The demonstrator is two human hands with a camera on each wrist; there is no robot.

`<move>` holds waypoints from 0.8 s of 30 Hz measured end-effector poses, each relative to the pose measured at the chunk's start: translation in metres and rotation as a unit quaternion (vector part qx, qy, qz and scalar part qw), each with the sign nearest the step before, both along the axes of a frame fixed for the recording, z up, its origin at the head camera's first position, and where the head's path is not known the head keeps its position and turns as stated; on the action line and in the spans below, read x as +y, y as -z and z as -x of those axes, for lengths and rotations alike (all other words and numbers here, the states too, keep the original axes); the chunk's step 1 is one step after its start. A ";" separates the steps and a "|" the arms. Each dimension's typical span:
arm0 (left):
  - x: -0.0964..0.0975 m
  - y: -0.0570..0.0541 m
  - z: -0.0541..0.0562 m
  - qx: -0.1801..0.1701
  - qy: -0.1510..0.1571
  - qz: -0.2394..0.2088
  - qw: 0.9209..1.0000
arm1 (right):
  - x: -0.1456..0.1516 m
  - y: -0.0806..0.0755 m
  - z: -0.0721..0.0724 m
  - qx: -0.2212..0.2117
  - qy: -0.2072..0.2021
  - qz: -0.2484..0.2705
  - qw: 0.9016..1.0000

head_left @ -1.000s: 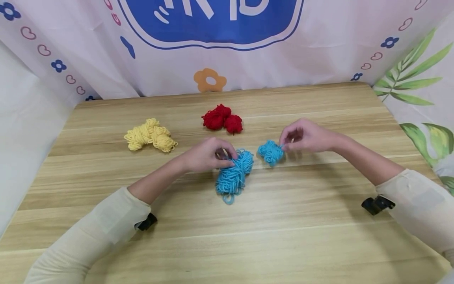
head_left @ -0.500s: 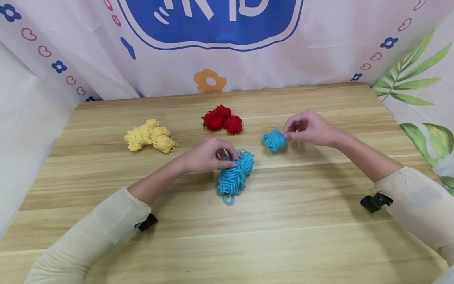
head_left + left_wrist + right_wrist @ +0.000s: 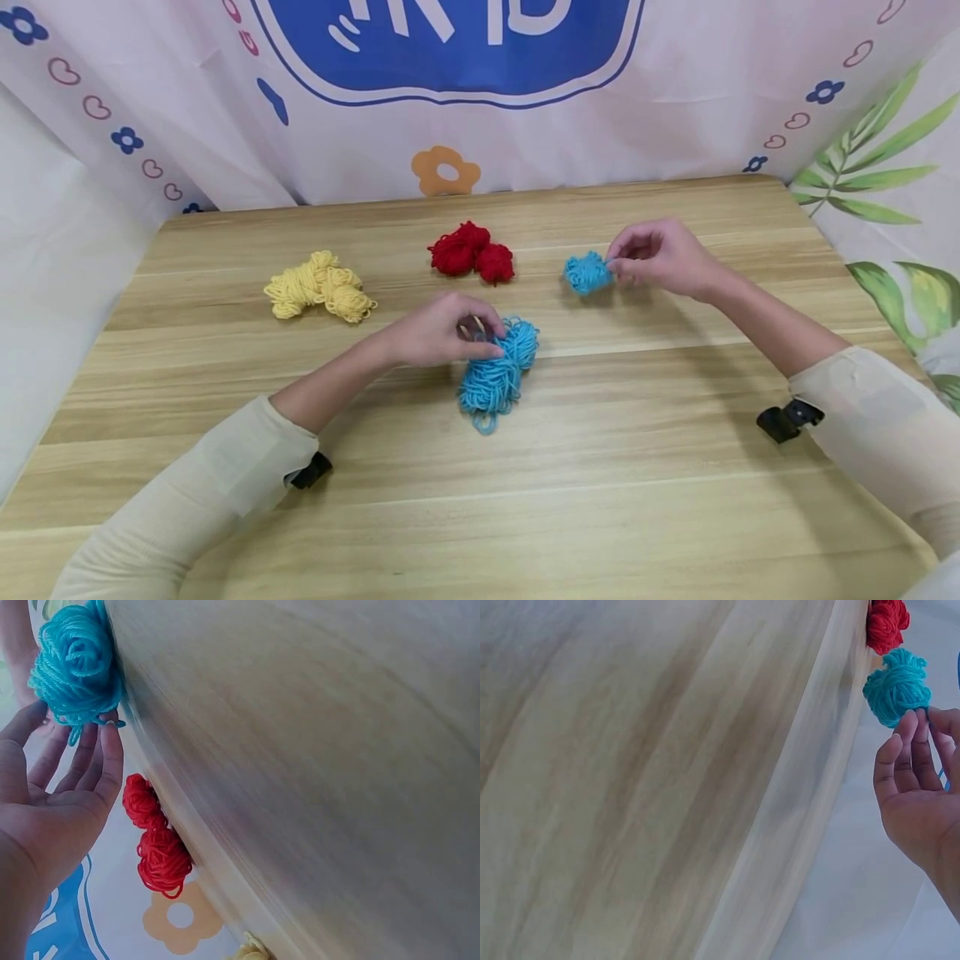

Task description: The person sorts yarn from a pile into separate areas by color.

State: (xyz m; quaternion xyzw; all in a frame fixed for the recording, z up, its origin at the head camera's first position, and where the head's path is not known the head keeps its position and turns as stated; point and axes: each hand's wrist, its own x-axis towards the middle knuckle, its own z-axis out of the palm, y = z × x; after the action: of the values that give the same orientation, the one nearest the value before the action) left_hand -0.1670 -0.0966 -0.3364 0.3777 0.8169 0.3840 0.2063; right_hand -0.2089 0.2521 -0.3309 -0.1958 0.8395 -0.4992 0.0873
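A larger blue yarn bundle [image 3: 491, 385] lies near the middle of the wooden table. My left hand [image 3: 438, 335] pinches its upper left side between thumb and fingers; in the left wrist view the fingertips meet the end of the blue yarn [image 3: 79, 660]. To the right and farther back, a smaller blue yarn ball [image 3: 587, 272] hangs from the fingertips of my right hand [image 3: 667, 260]. The right wrist view has thumb and fingers pinching one edge of that small ball [image 3: 897, 690], which appears just off the table.
Red yarn [image 3: 459, 248] in two joined lumps sits at the back middle of the table [image 3: 570, 500]. Yellow yarn [image 3: 303, 286] lies at the back left. A printed cloth [image 3: 360, 150] hangs behind the table's far edge.
My right hand has moved away toward the back and slightly right, carrying the small blue yarn ball with it. My left hand and the larger bundle have stayed in place.
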 end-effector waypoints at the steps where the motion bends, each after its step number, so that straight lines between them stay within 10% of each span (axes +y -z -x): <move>1: 0.000 0.000 0.000 -0.002 0.000 -0.001 1.000 | 0.000 0.000 0.001 0.000 0.003 0.002 1.000; 24: 0.001 -0.002 -0.002 -0.017 0.009 0.029 0.999 | 0.005 -0.001 0.022 0.012 0.067 0.008 0.998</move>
State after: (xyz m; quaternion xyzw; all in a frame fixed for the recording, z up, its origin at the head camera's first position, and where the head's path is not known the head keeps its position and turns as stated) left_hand -0.1646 -0.0961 -0.3339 0.3719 0.8207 0.3650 0.2343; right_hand -0.2308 0.2571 -0.3299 -0.1456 0.8478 -0.5082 0.0420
